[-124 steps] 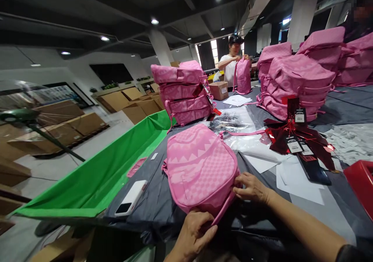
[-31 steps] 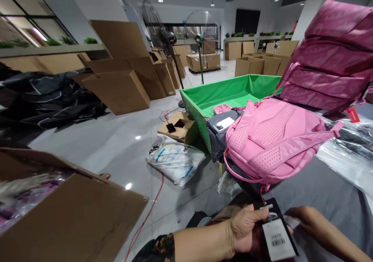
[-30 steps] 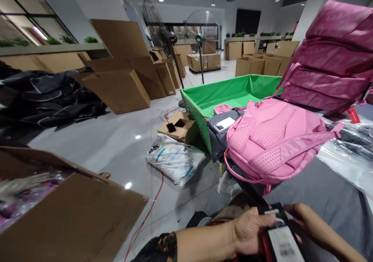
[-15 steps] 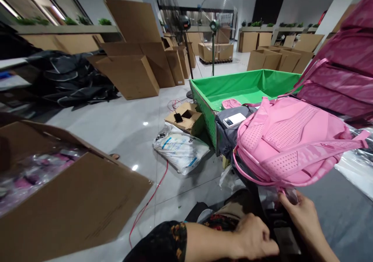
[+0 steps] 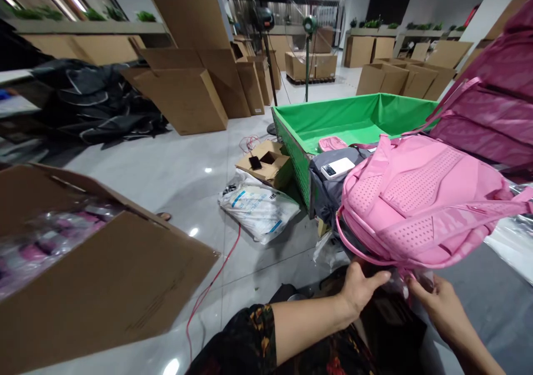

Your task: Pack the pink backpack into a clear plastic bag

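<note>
At table edge, bottom right, both hands are working under the near end of a pink backpack [image 5: 420,203], which is lying back-panel up w/ mesh padding and straps showing, its near end overhanging the grey table cover [image 5: 491,291]. Left hand [image 5: 360,286] is curling fingers up against the bag's lower rim, thumb out, pinching smth small and clear there; can't tell exactly what. Right hand [image 5: 437,305] is also pinching at the same spot, fingertips pressed together on a crinkly clear bit under the rim. Bag is looking soft, padded, light for its size, prob floppy if lifted by one corner; not fragile, fabric not slippery. Best hold: top loop or shoulder straps, or both sides of the body.

Just behind the bag a white phone [image 5: 338,168] is resting on grey fabric, near a green fabric bin [image 5: 353,119]. Stack of darker pink backpacks [image 5: 495,108] is sitting at far right. On the floor: white plastic sack [image 5: 260,208], small open carton [image 5: 266,164], red cord [image 5: 212,291], big cardboard box [image 5: 95,275] at left w/ bagged pink items inside.
</note>
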{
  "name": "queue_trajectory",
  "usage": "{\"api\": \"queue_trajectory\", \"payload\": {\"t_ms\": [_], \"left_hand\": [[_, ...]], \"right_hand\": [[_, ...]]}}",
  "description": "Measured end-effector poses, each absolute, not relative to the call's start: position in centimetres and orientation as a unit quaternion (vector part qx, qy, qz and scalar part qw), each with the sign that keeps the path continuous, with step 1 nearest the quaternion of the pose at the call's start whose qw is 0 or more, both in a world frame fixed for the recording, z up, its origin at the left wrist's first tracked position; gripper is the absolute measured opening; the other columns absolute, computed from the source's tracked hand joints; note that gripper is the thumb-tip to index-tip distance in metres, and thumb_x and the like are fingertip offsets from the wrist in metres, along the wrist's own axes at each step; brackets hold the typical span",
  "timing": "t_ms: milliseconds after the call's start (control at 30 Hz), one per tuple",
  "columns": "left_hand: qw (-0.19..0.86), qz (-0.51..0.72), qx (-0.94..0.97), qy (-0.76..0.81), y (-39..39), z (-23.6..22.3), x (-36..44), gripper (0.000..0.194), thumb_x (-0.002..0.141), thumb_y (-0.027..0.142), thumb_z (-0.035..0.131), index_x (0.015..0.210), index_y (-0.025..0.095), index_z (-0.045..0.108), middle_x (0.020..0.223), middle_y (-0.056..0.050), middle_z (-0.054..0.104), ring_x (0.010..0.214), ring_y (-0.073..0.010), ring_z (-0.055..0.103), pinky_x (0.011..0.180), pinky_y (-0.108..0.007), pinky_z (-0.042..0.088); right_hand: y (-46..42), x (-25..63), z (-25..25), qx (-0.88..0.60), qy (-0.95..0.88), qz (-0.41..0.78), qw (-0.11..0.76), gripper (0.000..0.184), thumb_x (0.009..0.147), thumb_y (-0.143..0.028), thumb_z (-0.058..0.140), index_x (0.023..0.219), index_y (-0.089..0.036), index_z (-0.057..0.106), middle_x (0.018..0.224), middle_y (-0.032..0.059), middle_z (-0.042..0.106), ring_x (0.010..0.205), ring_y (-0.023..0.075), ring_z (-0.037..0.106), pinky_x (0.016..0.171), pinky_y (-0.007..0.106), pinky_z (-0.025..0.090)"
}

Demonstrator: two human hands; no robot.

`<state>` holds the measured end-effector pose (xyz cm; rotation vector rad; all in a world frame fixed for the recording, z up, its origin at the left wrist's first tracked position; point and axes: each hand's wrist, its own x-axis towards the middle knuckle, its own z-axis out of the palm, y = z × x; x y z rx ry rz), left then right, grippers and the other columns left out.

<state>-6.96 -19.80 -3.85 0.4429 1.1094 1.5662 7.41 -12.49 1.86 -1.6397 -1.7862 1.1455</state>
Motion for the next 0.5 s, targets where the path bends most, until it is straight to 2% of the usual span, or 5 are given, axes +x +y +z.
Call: {"api": "queue_trajectory", "payload": {"t_ms": [167, 333, 400, 500], "left_hand": [[0.650, 0.624, 0.157, 0.404, -19.9, -4.5, -6.3, 0.060, 0.054, 0.051, 0.093, 0.097, 0.012, 0.077, 0.092, -0.008, 0.076, 0.092, -0.0253, 0.066, 0.100, -0.042, 0.045], [0.668, 0.655, -0.037, 0.350, -19.9, -5.3, -4.5, 0.053, 0.036, 0.036, 0.099, 0.079, 0.015, 0.077, 0.082, -0.004, 0.075, 0.081, -0.0201, 0.064, 0.099, -0.039, 0.044], [0.674, 0.658, -0.071, 0.328, -19.7, -5.2, -4.3, 0.046, 0.036, 0.030, 0.097, 0.074, 0.015, 0.076, 0.078, -0.004, 0.074, 0.076, -0.0195, 0.064, 0.093, -0.038, 0.046], [0.658, 0.660, -0.040, 0.359, -19.1, -5.1, -4.5, 0.032, 0.044, 0.023, 0.088, 0.071, 0.015, 0.075, 0.071, -0.002, 0.071, 0.073, -0.0172, 0.061, 0.086, -0.035, 0.046]], "right_hand": [[-12.3, 7.6, 1.5, -0.581, -0.642, 0.443, 0.233, 0.042, 0.057, -0.059, 0.071, 0.060, -0.017, 0.069, 0.060, 0.0055, 0.068, 0.056, 0.0204, 0.058, 0.054, 0.031, 0.048], [-12.5, 7.6, 1.8, -0.572, -0.671, 0.419, 0.219, 0.046, 0.060, -0.065, 0.066, 0.058, -0.019, 0.065, 0.055, 0.0040, 0.063, 0.052, 0.0196, 0.056, 0.051, 0.030, 0.048], [-12.2, 8.2, 2.0, -0.545, -0.711, 0.400, 0.193, 0.050, 0.064, -0.069, 0.064, 0.063, -0.019, 0.067, 0.060, 0.0045, 0.067, 0.058, 0.0223, 0.062, 0.056, 0.030, 0.052], [-11.7, 9.6, 2.3, -0.498, -0.775, 0.357, 0.155, 0.056, 0.075, -0.072, 0.058, 0.078, -0.019, 0.075, 0.081, 0.0070, 0.077, 0.079, 0.0276, 0.072, 0.073, 0.031, 0.057]]}}
